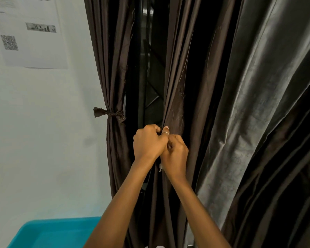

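left hand (148, 143): grip curled tight round bunched brown curtain (174, 86), frame centre
right hand (175, 154): grip pinching same curtain, touching left hand

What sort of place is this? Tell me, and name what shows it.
Probably an indoor room beside a window, perhaps an office or shared space. A dark brown curtain hangs over a dark window grille, and a printed notice with a QR code is stuck on the pale wall.
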Motion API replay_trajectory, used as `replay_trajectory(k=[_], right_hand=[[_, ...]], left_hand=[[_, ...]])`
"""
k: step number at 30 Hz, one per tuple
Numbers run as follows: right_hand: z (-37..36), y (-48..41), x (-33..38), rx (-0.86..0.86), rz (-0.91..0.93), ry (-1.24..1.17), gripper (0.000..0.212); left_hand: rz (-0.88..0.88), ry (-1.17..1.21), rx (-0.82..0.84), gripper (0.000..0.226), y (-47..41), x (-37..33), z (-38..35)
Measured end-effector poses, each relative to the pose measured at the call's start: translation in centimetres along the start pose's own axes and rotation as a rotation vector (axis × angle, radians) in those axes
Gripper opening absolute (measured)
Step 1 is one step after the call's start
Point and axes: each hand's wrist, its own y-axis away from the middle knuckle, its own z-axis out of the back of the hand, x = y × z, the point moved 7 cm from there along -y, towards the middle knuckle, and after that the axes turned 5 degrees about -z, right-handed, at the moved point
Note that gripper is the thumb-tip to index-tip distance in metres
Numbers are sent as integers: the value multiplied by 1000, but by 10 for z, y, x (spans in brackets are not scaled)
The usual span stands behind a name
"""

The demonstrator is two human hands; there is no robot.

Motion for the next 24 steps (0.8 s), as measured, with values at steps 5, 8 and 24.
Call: replay_trajectory(k=[5,8,24], right_hand=[[7,-5,0,125,26,9,19],[20,-15,-7,162,-21,42,17],[89,-68,-57,-97,-294,251,43]], left_hand=[[-21,-43,5,36,-2,-2,-5],[-37,-81,-10,37,-3,-2,-3],[-112,-91,-20,43,-2,7,10]])
